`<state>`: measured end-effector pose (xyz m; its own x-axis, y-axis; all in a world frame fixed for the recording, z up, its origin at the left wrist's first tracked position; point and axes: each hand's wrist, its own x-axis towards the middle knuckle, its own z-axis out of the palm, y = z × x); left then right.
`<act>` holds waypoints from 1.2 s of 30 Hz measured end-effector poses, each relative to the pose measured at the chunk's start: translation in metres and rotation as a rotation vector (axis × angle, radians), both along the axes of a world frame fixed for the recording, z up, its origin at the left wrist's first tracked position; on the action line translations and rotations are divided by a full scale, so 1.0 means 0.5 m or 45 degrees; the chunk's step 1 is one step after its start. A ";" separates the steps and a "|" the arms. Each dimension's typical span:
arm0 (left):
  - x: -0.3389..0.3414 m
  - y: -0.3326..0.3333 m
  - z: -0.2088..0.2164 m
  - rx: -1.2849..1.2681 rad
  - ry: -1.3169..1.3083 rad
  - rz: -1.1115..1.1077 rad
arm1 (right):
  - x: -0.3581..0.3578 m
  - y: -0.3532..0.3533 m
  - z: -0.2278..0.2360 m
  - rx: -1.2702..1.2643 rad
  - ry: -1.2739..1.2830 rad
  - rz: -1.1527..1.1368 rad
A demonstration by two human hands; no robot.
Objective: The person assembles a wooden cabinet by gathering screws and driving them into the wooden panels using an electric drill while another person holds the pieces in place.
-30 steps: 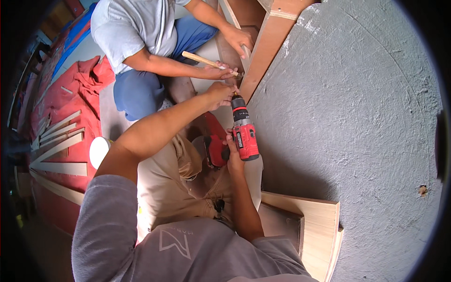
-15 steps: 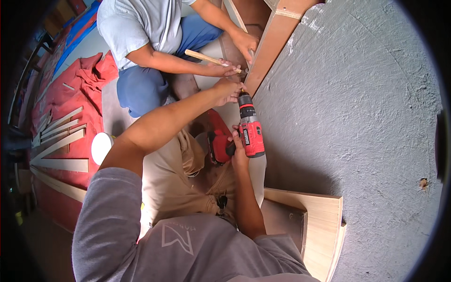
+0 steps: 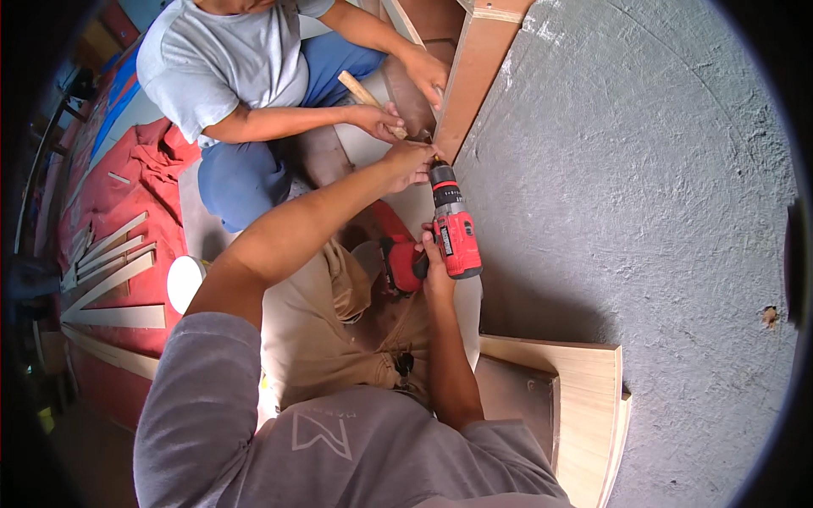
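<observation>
My right hand (image 3: 434, 256) is wrapped round the grip of a red and black cordless drill (image 3: 457, 241). The drill points away from me, its bit at the lower end of a brown wooden board (image 3: 478, 80). My left hand (image 3: 408, 163) is closed at the drill's tip, fingers pinched beside the bit; what they hold is too small to make out. Just beyond, a co-worker's hand (image 3: 378, 120) grips a pale wooden stick (image 3: 362, 91). The co-worker's other hand (image 3: 426, 74) is by the board's edge.
A rough grey wall (image 3: 635, 186) rises along the right. Behind my right elbow stands a wood-faced panel (image 3: 576, 377). On the left, several wooden strips (image 3: 114, 317) lie on a red cloth (image 3: 127, 186), near a white round object (image 3: 185, 284). The co-worker sits cross-legged opposite me.
The co-worker's stick has tilted more steeply, and the hand on it has shifted left. The co-worker's other hand has moved slightly. My hands and drill keep nearly the same pose at the board.
</observation>
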<state>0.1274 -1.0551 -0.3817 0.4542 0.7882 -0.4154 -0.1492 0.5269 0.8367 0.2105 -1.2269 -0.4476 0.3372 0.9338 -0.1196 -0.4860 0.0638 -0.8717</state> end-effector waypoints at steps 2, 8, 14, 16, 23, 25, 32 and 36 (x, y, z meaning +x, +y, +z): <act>0.012 0.005 0.001 -0.016 -0.043 0.063 | 0.014 0.019 0.008 0.021 -0.067 -0.008; 0.057 0.057 -0.007 0.040 -0.312 0.161 | 0.059 0.084 0.027 0.074 -0.144 -0.015; 0.076 0.079 -0.026 0.070 -0.256 0.181 | 0.088 0.106 0.007 0.034 -0.140 -0.014; 0.076 0.081 -0.027 0.065 -0.226 0.183 | 0.093 0.109 0.003 0.030 -0.153 0.000; 0.095 0.075 -0.023 0.037 -0.165 0.208 | 0.089 0.110 -0.010 0.068 -0.143 -0.072; 0.092 0.083 -0.031 0.053 -0.161 0.211 | 0.090 0.113 -0.011 0.055 -0.153 -0.055; 0.086 0.109 -0.055 0.048 -0.155 0.245 | 0.101 0.127 -0.013 0.008 -0.206 0.028; 0.080 0.116 -0.061 0.049 -0.195 0.229 | 0.100 0.133 -0.015 -0.016 -0.220 0.025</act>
<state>0.1672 -0.9970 -0.4123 0.3608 0.8758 -0.3206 -0.3644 0.4488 0.8160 0.2607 -1.1604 -0.4549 0.3354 0.9393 -0.0729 -0.3299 0.0446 -0.9430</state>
